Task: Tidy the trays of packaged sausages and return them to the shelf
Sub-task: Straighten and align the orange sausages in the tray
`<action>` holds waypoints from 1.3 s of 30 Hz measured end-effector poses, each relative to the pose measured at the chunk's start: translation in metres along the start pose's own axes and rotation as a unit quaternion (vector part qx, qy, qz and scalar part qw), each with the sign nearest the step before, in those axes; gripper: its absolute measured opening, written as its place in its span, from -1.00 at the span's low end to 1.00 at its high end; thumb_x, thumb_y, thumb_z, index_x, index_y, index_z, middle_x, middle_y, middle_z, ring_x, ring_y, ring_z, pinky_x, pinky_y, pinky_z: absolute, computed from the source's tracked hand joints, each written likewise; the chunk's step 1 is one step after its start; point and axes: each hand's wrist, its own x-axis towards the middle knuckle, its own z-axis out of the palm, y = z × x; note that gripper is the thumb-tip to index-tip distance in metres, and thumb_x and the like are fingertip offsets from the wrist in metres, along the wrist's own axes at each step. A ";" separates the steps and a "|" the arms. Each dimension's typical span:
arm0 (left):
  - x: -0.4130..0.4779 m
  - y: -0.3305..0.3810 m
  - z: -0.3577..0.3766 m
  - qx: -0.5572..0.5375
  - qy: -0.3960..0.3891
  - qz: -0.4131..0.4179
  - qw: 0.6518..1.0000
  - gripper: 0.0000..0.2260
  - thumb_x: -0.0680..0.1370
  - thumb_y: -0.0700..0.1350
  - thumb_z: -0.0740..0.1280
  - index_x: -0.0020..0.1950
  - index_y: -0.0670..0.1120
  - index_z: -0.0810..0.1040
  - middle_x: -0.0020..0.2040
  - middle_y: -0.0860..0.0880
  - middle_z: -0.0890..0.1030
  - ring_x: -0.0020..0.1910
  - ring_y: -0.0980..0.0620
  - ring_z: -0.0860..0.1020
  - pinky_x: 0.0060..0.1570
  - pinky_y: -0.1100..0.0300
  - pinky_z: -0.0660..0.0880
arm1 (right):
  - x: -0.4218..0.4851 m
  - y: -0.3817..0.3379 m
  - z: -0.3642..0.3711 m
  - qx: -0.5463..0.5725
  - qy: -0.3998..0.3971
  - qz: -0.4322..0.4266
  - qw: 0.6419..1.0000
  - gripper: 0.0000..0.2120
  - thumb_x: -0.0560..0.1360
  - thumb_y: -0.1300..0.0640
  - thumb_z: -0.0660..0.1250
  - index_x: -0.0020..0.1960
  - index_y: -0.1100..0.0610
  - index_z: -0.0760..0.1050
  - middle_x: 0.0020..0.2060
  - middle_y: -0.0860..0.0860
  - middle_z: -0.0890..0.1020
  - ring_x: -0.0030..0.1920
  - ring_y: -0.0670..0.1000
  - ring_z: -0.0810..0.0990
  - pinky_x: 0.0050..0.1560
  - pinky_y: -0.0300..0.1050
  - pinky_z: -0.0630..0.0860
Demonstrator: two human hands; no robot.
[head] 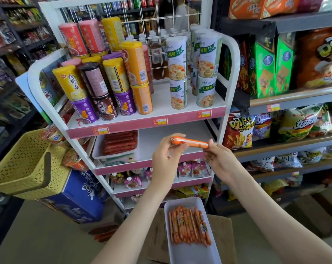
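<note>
A yellow perforated plastic basket [26, 164] hangs at left. On the white shelf [161, 138], a shallow tray [98, 147] holds dark red sausages [120, 142]. The left hand [167, 155] and right hand [220, 161] have fingers clamped on either end of a glossy orange sausage [190, 142], level before the shelf. Below, a rectangular white tray [195, 254] holds slim orange packaged sausages [189, 225]

Behind the grip on the sausage [190, 143] the shelf board [150, 136] lies bare (upper shelf's edge [180, 118] just above); left of the grip a tray of red sausages [98, 145] fills the board.
</note>
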 end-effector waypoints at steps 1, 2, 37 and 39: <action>-0.001 -0.001 0.001 -0.012 0.009 -0.003 1.000 -0.87 0.52 -0.08 0.35 0.05 0.08 0.54 0.07 0.08 0.62 0.11 0.12 0.57 0.14 0.21 0.49 | 0.000 0.001 -0.001 -0.011 -0.004 0.002 1.000 -0.81 0.59 0.09 0.24 -0.14 0.17 0.44 -0.33 0.02 0.46 -0.28 -0.05 0.43 -0.19 -0.19 0.42; -0.001 -0.002 0.001 -0.029 0.020 -0.010 0.999 -0.86 0.53 -0.13 0.34 0.07 0.04 0.52 0.07 0.06 0.63 0.12 0.13 0.58 0.16 0.21 0.48 | 0.000 0.003 -0.002 -0.026 -0.008 0.007 1.000 -0.80 0.58 0.08 0.25 -0.15 0.17 0.43 -0.34 0.02 0.44 -0.30 -0.06 0.40 -0.21 -0.20 0.39; -0.194 -0.370 -0.033 0.516 -0.322 -0.252 0.753 -0.71 0.30 -0.24 0.47 0.01 -0.12 0.62 -0.01 -0.12 0.61 -0.06 -0.20 0.56 -0.07 0.03 0.52 | 0.050 0.364 -0.181 -0.579 0.007 0.247 0.777 -0.77 0.52 0.17 0.25 0.17 0.16 0.43 -0.10 0.14 0.57 -0.19 0.18 0.53 -0.32 -0.06 0.37; -0.218 -0.390 -0.018 0.557 -0.379 -0.201 0.711 -0.81 0.26 -0.19 0.37 -0.15 -0.07 0.63 -0.16 -0.06 0.59 -0.16 -0.12 0.52 -0.09 0.04 0.44 | 0.068 0.383 -0.189 -0.578 0.020 0.214 0.787 -0.78 0.56 0.15 0.23 0.20 0.13 0.39 -0.02 0.13 0.55 -0.07 0.18 0.52 -0.26 -0.06 0.32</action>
